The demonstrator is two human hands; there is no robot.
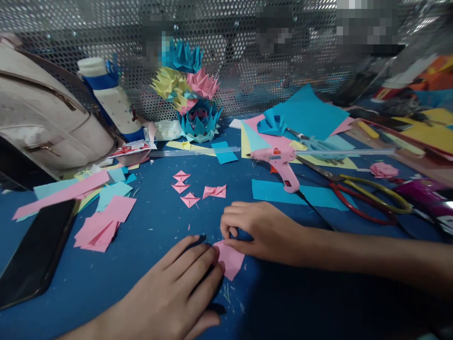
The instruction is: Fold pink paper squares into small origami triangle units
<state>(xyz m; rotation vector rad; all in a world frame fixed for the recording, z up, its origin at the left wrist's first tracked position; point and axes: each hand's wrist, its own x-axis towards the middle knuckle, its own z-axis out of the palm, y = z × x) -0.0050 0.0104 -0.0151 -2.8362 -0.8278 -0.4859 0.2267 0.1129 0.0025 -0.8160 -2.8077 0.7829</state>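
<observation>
A small square of pink paper [231, 259] lies on the blue table between my hands. My left hand [177, 288] is open, its fingers stretched out and their tips at the paper's left edge. Above the paper, my right hand [260, 229] is closed, with curled fingers and the thumb at the paper's top edge. Folded pink pieces [190, 199] rest just beyond. To their right lies a pink glue gun [278, 163], partly over a blue paper strip [314, 196].
Pink paper sheets [106, 224] and a black phone [38, 250] lie at left. A bottle [115, 101] and a bag [46, 104] stand behind them. Folded paper flowers [200, 120] stand at the back. Scissors with red and yellow handles [368, 191] lie at right.
</observation>
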